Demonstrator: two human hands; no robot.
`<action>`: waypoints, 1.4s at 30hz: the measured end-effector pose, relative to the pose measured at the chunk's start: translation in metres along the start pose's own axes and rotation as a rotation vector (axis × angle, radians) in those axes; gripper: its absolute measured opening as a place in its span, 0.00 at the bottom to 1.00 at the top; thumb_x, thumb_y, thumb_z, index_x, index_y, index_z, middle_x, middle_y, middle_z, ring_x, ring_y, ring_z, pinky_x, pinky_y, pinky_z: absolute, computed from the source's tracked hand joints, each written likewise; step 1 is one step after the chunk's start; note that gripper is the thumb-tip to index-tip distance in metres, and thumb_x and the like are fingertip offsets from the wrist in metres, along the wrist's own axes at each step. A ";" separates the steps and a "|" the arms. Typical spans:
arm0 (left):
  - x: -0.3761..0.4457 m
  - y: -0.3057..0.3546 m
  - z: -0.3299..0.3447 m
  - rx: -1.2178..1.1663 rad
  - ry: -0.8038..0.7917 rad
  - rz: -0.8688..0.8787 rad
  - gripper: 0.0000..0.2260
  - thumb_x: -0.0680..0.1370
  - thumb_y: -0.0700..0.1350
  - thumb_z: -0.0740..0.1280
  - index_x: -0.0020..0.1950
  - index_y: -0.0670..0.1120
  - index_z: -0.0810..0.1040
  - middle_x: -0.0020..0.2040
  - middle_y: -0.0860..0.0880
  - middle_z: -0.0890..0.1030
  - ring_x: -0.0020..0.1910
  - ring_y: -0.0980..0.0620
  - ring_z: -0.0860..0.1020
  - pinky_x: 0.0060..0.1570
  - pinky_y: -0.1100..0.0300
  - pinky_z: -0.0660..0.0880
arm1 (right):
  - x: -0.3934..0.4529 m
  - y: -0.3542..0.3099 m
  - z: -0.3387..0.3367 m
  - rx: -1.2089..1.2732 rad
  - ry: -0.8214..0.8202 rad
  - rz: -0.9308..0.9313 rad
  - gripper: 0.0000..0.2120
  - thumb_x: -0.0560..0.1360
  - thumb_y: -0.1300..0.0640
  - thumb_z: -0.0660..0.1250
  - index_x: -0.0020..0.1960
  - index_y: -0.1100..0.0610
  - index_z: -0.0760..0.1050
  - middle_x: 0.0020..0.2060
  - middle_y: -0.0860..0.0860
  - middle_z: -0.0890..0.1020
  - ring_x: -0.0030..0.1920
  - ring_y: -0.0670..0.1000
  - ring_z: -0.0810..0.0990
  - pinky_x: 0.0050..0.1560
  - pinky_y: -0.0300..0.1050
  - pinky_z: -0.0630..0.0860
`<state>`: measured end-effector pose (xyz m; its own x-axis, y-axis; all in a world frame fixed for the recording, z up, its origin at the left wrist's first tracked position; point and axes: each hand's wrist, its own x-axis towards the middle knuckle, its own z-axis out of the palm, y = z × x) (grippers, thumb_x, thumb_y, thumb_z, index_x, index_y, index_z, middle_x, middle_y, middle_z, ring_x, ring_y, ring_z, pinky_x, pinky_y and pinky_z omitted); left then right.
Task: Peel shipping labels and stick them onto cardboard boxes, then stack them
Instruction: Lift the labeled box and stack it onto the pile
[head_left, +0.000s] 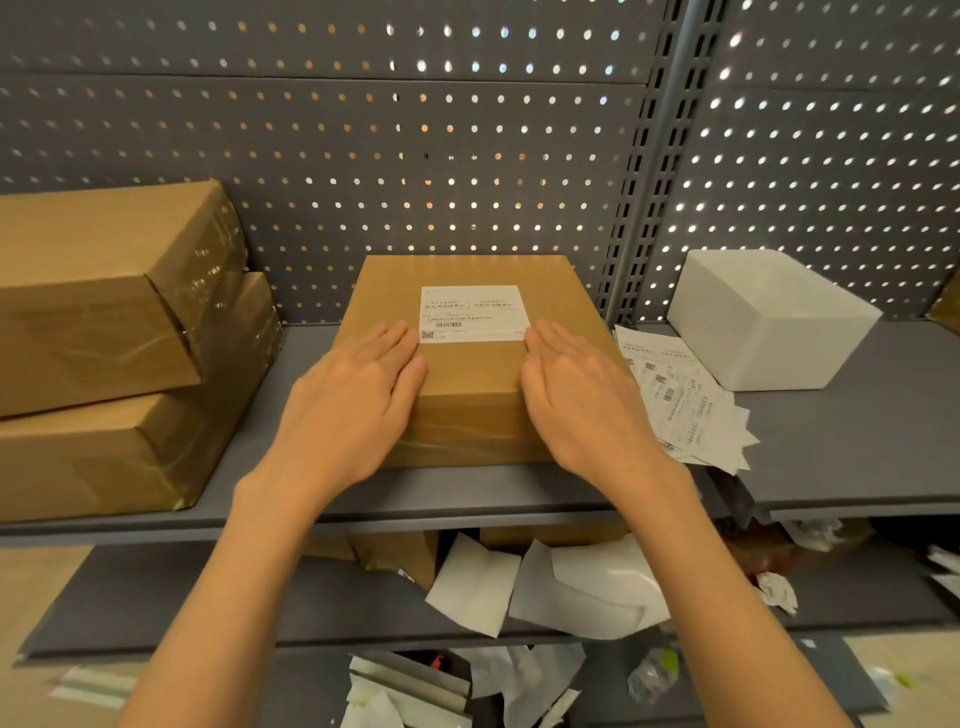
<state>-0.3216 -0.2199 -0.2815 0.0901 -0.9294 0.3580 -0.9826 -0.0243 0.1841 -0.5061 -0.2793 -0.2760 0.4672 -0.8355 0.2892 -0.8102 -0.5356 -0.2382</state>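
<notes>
A flat cardboard box (470, 395) lies in the middle of the grey shelf (841, 457). A white shipping label (472, 313) is stuck on its top face. My left hand (358, 400) rests flat on the box's left part, fingers together, fingertips at the label's lower left corner. My right hand (584, 395) lies flat on the right part, fingertips by the label's lower right corner. Neither hand holds anything. A loose pile of label sheets (680, 400) lies just right of the box.
Two larger taped cardboard boxes (114, 343) are stacked at the left of the shelf. A white foam box (769, 317) stands at the right. A perforated grey panel (415, 156) backs the shelf. Peeled backing papers (550, 587) and scraps litter the lower shelf.
</notes>
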 end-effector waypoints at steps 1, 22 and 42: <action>-0.001 0.000 0.000 0.021 0.013 0.011 0.22 0.82 0.52 0.49 0.75 0.48 0.60 0.75 0.51 0.62 0.74 0.54 0.59 0.72 0.60 0.51 | 0.000 0.000 0.001 -0.005 0.017 -0.003 0.23 0.82 0.55 0.45 0.74 0.59 0.59 0.74 0.52 0.61 0.74 0.48 0.57 0.72 0.39 0.49; -0.008 -0.019 0.019 -1.263 0.124 -0.720 0.23 0.74 0.56 0.67 0.66 0.48 0.74 0.59 0.51 0.78 0.52 0.56 0.75 0.44 0.61 0.68 | -0.012 0.033 0.010 1.094 0.158 0.650 0.33 0.75 0.42 0.63 0.74 0.54 0.59 0.70 0.50 0.67 0.66 0.50 0.67 0.56 0.43 0.64; -0.012 -0.008 0.011 -1.334 0.229 -0.619 0.15 0.75 0.53 0.66 0.60 0.51 0.75 0.54 0.54 0.78 0.52 0.56 0.75 0.48 0.59 0.70 | -0.022 0.025 -0.003 1.227 0.267 0.613 0.23 0.75 0.47 0.65 0.68 0.50 0.65 0.46 0.38 0.71 0.46 0.37 0.70 0.39 0.34 0.67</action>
<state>-0.3169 -0.2124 -0.2973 0.5747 -0.8181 0.0214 0.0779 0.0807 0.9937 -0.5375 -0.2738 -0.2860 -0.0380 -0.9990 -0.0227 0.0299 0.0215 -0.9993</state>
